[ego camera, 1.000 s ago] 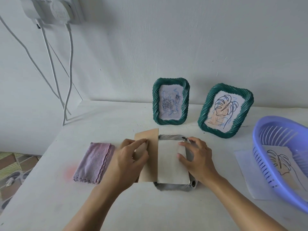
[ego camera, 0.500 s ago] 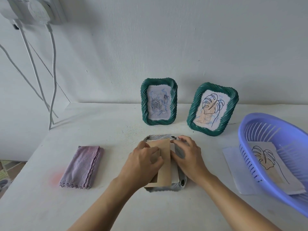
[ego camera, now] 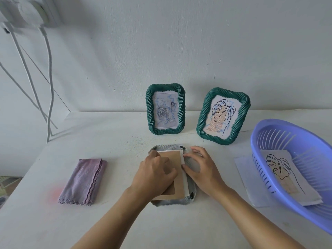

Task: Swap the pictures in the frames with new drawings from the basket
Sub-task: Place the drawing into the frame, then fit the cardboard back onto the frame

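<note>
Since half a second ago, we have brought the brown backing board (ego camera: 173,159) down from its tilt, and it now lies flat under our fingers. Our left hand (ego camera: 154,174) rests on top of it, knuckles up and fingers bent. We cannot tell whether they pinch the board's left edge or only press it. Our right hand (ego camera: 203,169) is spread wide just to the right, holding nothing. Its loosely straight fingertips (ego camera: 185,155) touch the edge of the white paper (ego camera: 185,180) that peeks out beneath the board.

Board and paper lie on the back of the face-down frame (ego camera: 170,202), whose grey rim shows around both hands on the white table (ego camera: 107,141). Well to the left of our left fingers lies a folded lilac cloth (ego camera: 83,180). Well to the right of our right fingers sits the purple basket (ego camera: 280,121). It has a leaf drawing (ego camera: 283,169) inside and rests on a loose white sheet (ego camera: 244,177).

Beyond our fingertips two green frames stand upright near the wall. They are the rose frame (ego camera: 149,108) straight ahead and the leaf frame (ego camera: 202,115) to its right, tilted. Far off to the upper left, white cables (ego camera: 50,78) hang from a wall socket (ego camera: 27,11).
</note>
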A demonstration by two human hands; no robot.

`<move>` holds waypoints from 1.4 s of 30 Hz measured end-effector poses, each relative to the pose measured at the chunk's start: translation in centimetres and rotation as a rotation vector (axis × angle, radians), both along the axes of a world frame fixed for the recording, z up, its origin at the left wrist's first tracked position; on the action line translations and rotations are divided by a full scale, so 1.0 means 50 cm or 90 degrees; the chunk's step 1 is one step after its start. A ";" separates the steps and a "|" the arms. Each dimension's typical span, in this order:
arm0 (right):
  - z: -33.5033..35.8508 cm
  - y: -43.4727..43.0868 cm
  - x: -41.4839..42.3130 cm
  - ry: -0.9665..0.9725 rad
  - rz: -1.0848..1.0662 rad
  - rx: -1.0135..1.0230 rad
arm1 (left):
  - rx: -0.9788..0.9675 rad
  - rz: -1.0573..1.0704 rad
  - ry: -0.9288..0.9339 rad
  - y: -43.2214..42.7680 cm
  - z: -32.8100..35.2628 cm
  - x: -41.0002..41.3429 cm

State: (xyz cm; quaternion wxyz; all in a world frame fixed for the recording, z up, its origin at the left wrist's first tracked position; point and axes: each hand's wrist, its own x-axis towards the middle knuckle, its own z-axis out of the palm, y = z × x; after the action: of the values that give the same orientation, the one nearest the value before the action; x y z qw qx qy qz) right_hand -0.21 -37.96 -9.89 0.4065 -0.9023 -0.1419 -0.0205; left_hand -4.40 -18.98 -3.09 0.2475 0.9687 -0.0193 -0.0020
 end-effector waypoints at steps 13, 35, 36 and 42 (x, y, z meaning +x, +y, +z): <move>-0.004 -0.004 0.002 -0.025 -0.003 -0.014 | 0.001 0.012 -0.049 -0.034 -0.015 0.006; -0.012 -0.002 0.003 -0.002 -0.022 0.021 | 0.132 0.026 -0.084 -0.006 -0.019 -0.019; -0.012 -0.002 0.003 -0.004 -0.022 0.019 | 0.111 0.012 -0.094 0.004 -0.020 -0.023; -0.015 0.000 0.004 -0.016 -0.027 0.028 | 0.037 -0.049 -0.062 0.109 -0.058 -0.053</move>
State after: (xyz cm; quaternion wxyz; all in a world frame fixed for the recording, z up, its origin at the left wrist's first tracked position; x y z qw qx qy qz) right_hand 0.00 -37.96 -10.65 0.4237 -0.8957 -0.1278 -0.0437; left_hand -7.08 -13.51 -5.99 0.2181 0.9729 -0.0683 0.0352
